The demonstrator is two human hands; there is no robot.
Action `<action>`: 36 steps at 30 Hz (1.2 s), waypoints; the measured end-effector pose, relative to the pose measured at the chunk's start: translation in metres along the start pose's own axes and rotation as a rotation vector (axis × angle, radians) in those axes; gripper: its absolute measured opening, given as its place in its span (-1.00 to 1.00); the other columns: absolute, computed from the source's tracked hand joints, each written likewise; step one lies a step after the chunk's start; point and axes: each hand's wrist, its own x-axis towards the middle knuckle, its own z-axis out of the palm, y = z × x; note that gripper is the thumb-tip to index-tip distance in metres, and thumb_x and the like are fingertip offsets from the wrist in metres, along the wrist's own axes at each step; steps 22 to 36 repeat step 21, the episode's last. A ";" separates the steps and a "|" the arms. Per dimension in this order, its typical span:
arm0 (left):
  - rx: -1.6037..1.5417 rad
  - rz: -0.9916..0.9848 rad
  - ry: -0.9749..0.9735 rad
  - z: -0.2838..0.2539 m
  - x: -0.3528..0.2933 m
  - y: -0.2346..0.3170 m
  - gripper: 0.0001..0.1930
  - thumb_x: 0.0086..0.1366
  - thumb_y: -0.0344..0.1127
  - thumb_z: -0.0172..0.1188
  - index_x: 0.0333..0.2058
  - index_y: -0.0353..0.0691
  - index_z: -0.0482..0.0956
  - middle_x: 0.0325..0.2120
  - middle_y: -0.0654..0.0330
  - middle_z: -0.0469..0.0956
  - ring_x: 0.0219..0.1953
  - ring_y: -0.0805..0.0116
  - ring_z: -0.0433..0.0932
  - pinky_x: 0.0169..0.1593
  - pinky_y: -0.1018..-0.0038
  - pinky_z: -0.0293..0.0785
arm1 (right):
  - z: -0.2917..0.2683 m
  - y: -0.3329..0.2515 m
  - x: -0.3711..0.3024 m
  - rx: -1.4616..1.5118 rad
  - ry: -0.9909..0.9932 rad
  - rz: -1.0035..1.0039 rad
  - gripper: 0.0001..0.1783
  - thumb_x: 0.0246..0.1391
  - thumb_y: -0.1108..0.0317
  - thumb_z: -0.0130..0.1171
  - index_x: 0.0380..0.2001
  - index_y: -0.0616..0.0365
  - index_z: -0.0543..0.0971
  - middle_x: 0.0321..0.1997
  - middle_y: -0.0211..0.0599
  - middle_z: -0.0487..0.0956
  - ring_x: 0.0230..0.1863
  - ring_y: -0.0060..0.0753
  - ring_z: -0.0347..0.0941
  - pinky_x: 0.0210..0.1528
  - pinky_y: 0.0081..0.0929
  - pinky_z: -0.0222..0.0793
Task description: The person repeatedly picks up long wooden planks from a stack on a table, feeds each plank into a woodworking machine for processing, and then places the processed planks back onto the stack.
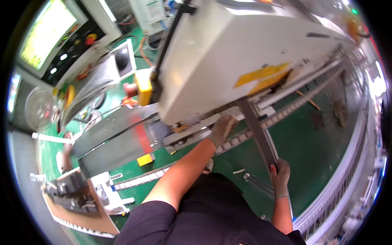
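Note:
A long, flat dark-grey metal bar slants from the lower edge of a large white machine back toward me. Its near end is in my right hand, gloved in grey, with the thumb on top and the fingers closed around the side. My left hand, in a similar glove, reaches to the machine's front rail, just left of the bar. Blur smears its fingers, so I cannot tell whether they grip anything. Beneath both hands passes a narrow segmented conveyor chain.
Left of the machine extends a grey metal bed with a red stripe. A yellow block is beside it. Black parts lie on a brown board at lower left. A long roller rail curves along the right. The floor is green.

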 end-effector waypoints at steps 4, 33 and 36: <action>1.239 0.786 0.041 -0.072 -0.052 -0.078 -0.73 0.33 -0.21 0.07 -0.11 -0.23 0.54 -0.14 0.10 0.57 -0.14 0.12 0.56 -0.02 0.24 0.49 | 0.045 -0.104 0.048 0.269 0.205 -0.235 -0.62 0.16 0.21 0.20 -0.03 0.19 0.50 -0.02 -0.03 0.49 0.07 0.04 0.38 -0.02 -0.16 0.40; 0.886 0.260 1.508 -0.297 -0.503 -0.221 -0.49 0.29 -0.01 0.12 0.11 -0.21 0.45 0.17 -0.04 0.39 0.31 0.00 0.25 0.40 0.14 0.06 | 0.154 -0.401 -0.036 0.343 -0.474 -0.977 -0.73 0.10 0.11 0.15 -0.34 0.09 0.61 -0.34 -0.20 0.60 -0.27 -0.01 0.53 -0.23 -0.13 0.39; 0.886 0.260 1.508 -0.297 -0.503 -0.221 -0.49 0.29 -0.01 0.12 0.11 -0.21 0.45 0.17 -0.04 0.39 0.31 0.00 0.25 0.40 0.14 0.06 | 0.154 -0.401 -0.036 0.343 -0.474 -0.977 -0.73 0.10 0.11 0.15 -0.34 0.09 0.61 -0.34 -0.20 0.60 -0.27 -0.01 0.53 -0.23 -0.13 0.39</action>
